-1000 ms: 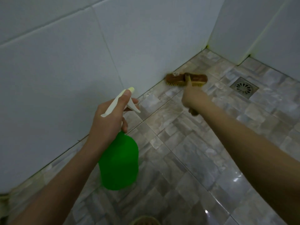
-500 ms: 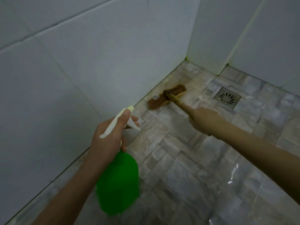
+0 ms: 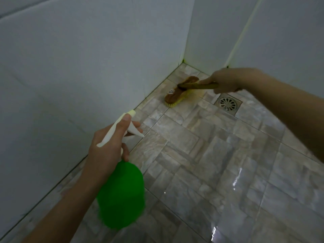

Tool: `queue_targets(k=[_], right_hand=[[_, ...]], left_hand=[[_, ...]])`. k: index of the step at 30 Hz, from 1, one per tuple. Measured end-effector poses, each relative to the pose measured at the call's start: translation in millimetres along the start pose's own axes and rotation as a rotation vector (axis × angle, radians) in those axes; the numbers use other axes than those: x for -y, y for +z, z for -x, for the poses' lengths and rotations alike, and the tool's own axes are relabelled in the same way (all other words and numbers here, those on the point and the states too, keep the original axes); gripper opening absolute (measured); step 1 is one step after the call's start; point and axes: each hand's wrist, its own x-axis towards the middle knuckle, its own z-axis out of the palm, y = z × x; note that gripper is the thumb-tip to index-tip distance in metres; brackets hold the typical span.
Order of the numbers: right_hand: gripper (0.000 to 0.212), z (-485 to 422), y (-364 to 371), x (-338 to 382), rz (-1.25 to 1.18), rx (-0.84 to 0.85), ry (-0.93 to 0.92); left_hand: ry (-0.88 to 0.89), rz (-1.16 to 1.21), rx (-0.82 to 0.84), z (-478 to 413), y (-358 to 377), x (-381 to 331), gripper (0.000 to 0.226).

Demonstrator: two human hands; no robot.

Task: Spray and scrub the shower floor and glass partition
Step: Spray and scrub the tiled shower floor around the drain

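My left hand (image 3: 107, 148) grips the white trigger head of a green spray bottle (image 3: 121, 195), thumb along the top, nozzle aimed at the floor by the left wall. My right hand (image 3: 226, 81) holds the wooden handle of a scrub brush (image 3: 180, 92). Its brown head with yellow bristles lies on the wet, grey-beige tiled shower floor (image 3: 210, 163) near the far corner, close to the left wall. No glass partition is in view.
A square metal floor drain (image 3: 228, 103) sits just right of the brush, below my right hand. White tiled walls (image 3: 87, 67) close in the left and far sides and meet at a corner behind the brush.
The brush has moved along the left wall toward the far corner. My right hand swung up and right, above the drain. The left hand and bottle kept their pose.
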Motion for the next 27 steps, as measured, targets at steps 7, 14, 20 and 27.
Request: queue_targets(k=[7,14,20,27], right_hand=[[0.071,-21.0,32.9,13.6,-0.116,-0.104,0.012],[0.068,-24.5,-7.4,1.7,-0.062,0.013,0.081],[0.068,-28.4,47.1,14.0,-0.209,-0.168,0.088],[0.046,-13.6,80.7,39.0,-0.123,-0.260,-0.093]], left_hand=[[0.014,0.057,-0.020,-2.2,4.8,3.1,0.030],[0.017,0.047,-0.024,-3.3,4.2,2.4,0.032],[0.033,0.052,-0.018,-4.6,5.8,-4.1,0.037],[0.043,0.060,-0.023,-4.9,-1.0,-5.3,0.035]])
